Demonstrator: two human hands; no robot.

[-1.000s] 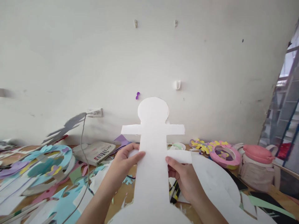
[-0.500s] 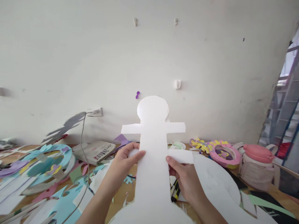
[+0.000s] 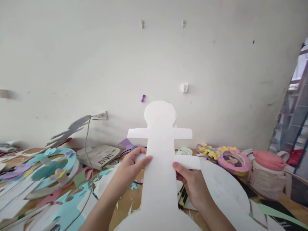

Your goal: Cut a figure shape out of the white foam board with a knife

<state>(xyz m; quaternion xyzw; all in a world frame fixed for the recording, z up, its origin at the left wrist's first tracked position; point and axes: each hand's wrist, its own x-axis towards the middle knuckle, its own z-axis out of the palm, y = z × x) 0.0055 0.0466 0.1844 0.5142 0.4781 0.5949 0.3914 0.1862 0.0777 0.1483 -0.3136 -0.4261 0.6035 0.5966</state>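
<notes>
A white cardboard cutout [image 3: 160, 154] stands upright in front of me, with a rounded top, flat strips sticking out at the sides and a wide curved base. My left hand [image 3: 136, 160] pinches its left edge, thumb on the near face and fingers behind. On the opposite edge my right hand [image 3: 189, 176] grips it, thumb in front, just below a short side strip [image 3: 189, 162]. The fingertips behind the board are partly hidden. Below, a yellow-and-black cutter [image 3: 183, 199] lies between the board and my right hand.
Coloured paper scraps [image 3: 69, 205] and a blue ring [image 3: 69, 160] cover the left of the table, near a telephone [image 3: 101, 157] and a hanging cable [image 3: 85, 150]. To the right are a white disc [image 3: 226, 186], a pink ring [image 3: 240, 171] and a small bag [image 3: 267, 179]. The wall rises behind.
The whole view has shifted slightly, so the cutout and both hands appear a little further right. My grip on the cutout looks the same.
</notes>
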